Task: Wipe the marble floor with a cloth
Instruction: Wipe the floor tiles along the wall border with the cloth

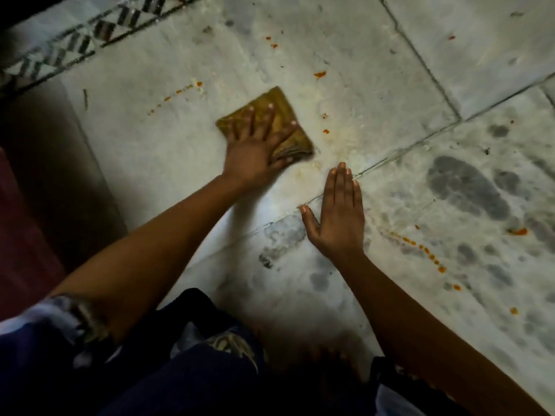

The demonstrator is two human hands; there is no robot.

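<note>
The left hand [255, 151] is laid flat on a folded mustard-yellow cloth [279, 115], with its fingers spread wide and pressed down on the fabric rather than curled round it; the thumb is seen at the near corner of the cloth. The left forearm is stretched out forward from the lower left of the view. The cloth is pressed onto the white marble floor [168, 139], near the middle of one large slab, and its far corner is left uncovered beyond the fingertips.

The right hand [338, 217] is set palm-down on the bare marble, just beside the cloth but apart from it. Its four fingers are held straight and close together, the thumb is angled out to the left, and nothing is held in it. A grout joint [405, 148] is crossed by this hand.

Orange-red sauce drops [319, 74] are scattered beyond and beside the cloth, and a dotted trail of them [426, 252] is seen to the right of the right forearm. A dark grey smudge [468, 187] is seen on the right-hand slab. A black-and-white patterned border strip [81, 40] is seen at the far left. Dark blue patterned clothing [192, 355] is seen at the bottom edge.
</note>
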